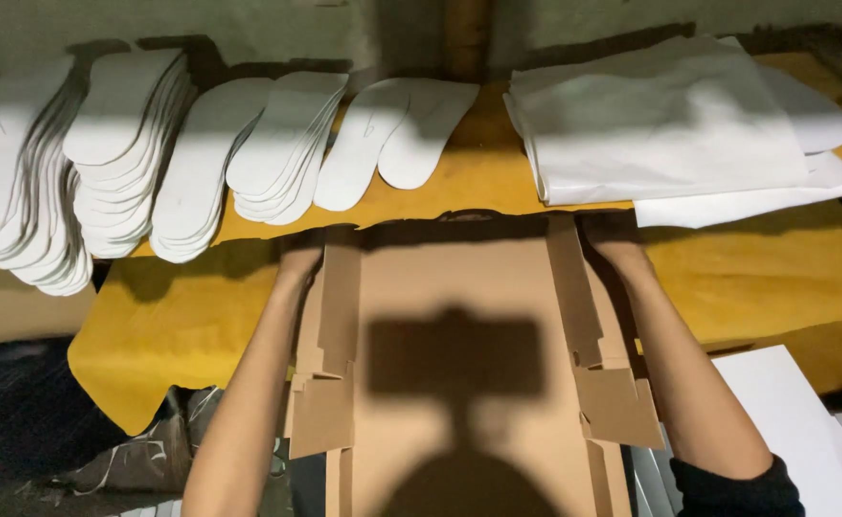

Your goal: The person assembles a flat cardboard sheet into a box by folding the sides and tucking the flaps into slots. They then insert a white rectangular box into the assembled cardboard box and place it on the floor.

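Brown corrugated cardboard, a flat box blank (450,383), lay across the yellow-covered bench (756,278) right in front of the person, its long axis running from their body straight away toward the back wall, the far edge pointing at the stacks there. Both long side flaps were tipped up off the panel. The left hand (298,257) gripped the far corner of the left flap (337,306), fingers curled over the edge; the right hand (613,244) sat at the far end of the right flap (579,306), but it was in deep shadow and I could not tell whether it grasped or merely pressed. A dark shadow of the head-worn camera fell on the middle of the panel. Beyond the far edge, fanned piles of white insole cut-outs (124,144) leaned in a row to the left, and a folded stack of white sheet material (660,124) lay to the right, near the box's far edge. A white board (785,412) rested near the right forearm.
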